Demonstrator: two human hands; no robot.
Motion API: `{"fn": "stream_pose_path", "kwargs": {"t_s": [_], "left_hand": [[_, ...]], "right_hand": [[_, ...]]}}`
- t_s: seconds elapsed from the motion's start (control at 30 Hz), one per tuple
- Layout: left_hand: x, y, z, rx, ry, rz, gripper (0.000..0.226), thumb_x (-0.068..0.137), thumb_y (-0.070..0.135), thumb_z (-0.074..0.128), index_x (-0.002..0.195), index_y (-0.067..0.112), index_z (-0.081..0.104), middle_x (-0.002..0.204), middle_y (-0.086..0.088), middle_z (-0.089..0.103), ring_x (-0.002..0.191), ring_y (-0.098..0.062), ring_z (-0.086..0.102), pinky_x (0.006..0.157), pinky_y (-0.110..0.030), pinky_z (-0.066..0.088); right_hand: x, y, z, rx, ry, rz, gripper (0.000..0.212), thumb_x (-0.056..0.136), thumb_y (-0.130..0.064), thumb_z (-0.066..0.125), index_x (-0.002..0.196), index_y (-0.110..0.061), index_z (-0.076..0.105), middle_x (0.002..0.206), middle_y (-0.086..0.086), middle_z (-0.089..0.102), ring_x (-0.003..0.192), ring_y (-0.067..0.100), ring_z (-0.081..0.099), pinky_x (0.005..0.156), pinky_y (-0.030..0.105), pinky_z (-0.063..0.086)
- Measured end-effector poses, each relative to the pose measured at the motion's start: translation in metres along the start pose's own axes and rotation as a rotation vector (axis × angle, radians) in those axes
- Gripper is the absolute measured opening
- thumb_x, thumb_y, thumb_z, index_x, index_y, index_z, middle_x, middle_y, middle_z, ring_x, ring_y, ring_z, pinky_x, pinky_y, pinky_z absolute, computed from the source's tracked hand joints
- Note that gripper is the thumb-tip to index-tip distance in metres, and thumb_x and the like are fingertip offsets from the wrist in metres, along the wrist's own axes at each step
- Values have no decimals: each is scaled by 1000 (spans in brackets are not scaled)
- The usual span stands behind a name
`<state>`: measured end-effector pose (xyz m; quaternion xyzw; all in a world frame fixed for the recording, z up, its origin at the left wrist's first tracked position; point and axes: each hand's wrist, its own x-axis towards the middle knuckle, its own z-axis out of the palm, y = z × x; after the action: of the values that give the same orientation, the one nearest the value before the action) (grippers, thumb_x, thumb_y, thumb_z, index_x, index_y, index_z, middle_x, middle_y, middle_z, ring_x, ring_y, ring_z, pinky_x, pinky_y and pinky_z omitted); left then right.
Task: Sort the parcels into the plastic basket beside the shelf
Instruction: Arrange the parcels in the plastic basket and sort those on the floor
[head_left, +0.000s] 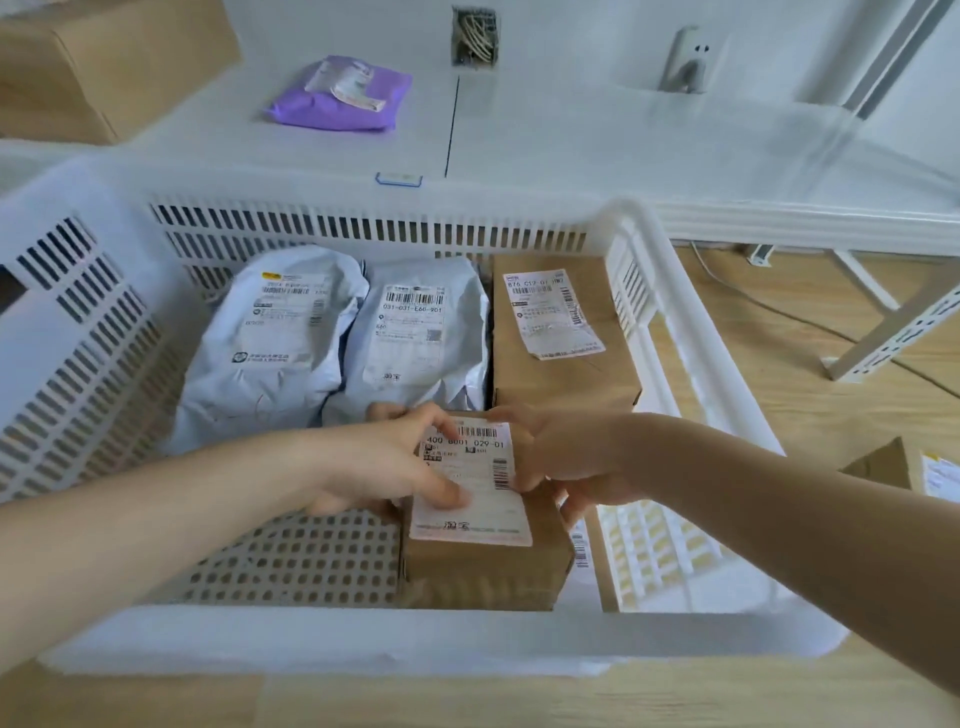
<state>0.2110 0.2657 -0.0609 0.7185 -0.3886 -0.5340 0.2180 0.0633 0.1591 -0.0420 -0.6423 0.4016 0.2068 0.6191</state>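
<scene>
Resting inside the white basket, a small box sits near the front wall, right of centre, with bare perforated floor open to its left. Behind it, two grey bags and a brown carton fill the back row. The left hand lies over the box's label, fingers spread flat; the right hand curls round its right edge. Both hands grip the box. A purple bag lies on the shelf.
</scene>
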Motion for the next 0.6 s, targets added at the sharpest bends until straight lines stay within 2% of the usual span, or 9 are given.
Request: {"fn": "stream_pose_path", "kwargs": {"t_s": [0.07, 0.13, 0.23, 0.33, 0.4, 0.47, 0.53, 0.57, 0.6], "left_hand": [[5, -9, 0, 79, 87, 37, 44, 70, 30, 80, 98, 34, 46, 109, 6, 23, 108, -13, 39, 86, -36, 54], [12, -15, 0, 136, 121, 81, 42, 70, 37, 78, 95, 34, 44, 102, 8, 20, 104, -10, 36, 90, -35, 51], [21, -22, -3, 214, 74, 142, 33, 73, 39, 75, 89, 36, 46, 103, 9, 24, 101, -7, 39, 87, -31, 51], [29, -29, -4, 424, -60, 236, 25, 79, 37, 69, 85, 44, 46, 111, 11, 26, 95, 0, 37, 79, -11, 37], [33, -36, -4, 512, -132, 251, 28, 82, 33, 67, 93, 48, 46, 116, 11, 25, 97, -3, 34, 81, -11, 32], [37, -46, -3, 580, -191, 248, 37, 83, 32, 66, 110, 47, 45, 121, 12, 21, 102, -5, 33, 85, -10, 30], [41, -53, 0, 691, -264, 248, 53, 84, 34, 64, 129, 44, 38, 128, 12, 13, 103, -5, 33, 84, -5, 29], [43, -55, 1, 738, -291, 239, 58, 84, 36, 62, 135, 43, 33, 133, 12, 9, 103, -5, 32, 83, -4, 28], [46, -56, 1, 776, -317, 258, 60, 85, 39, 60, 137, 43, 30, 136, 12, 6, 103, -6, 32, 84, -5, 27]], "right_hand": [[8, 5, -2, 58, -11, 36, 69, 88, 12, 42, 134, -39, 32, 115, 10, 56, 103, 33, 58, 91, 58, 46], [14, 11, -4, 137, -30, 80, 62, 88, 14, 43, 119, -39, 41, 104, 6, 59, 91, 27, 59, 92, 58, 46], [23, 18, -5, 247, -20, 116, 55, 85, 18, 43, 107, -32, 48, 100, 7, 59, 90, 29, 57, 93, 57, 45], [34, 25, 7, 309, 12, 101, 56, 79, 23, 44, 92, -30, 54, 94, 8, 62, 86, 27, 58, 90, 54, 49], [41, 28, 15, 238, 43, 78, 68, 77, 24, 45, 109, -37, 49, 101, 9, 62, 94, 27, 57, 91, 52, 49], [50, 28, 15, 121, 59, 90, 84, 78, 23, 46, 133, -39, 31, 112, 10, 57, 106, 29, 54, 92, 48, 50], [57, 27, 9, -67, 57, 72, 86, 79, 21, 47, 139, -35, 24, 99, 4, 55, 93, 21, 57, 74, 29, 57], [59, 26, 7, -167, 45, 69, 84, 79, 20, 48, 139, -32, 22, 91, 2, 52, 82, 16, 56, 60, 20, 54], [61, 26, 7, -270, 32, 66, 82, 78, 19, 50, 139, -29, 21, 90, 2, 52, 78, 14, 55, 54, 18, 51]]}}
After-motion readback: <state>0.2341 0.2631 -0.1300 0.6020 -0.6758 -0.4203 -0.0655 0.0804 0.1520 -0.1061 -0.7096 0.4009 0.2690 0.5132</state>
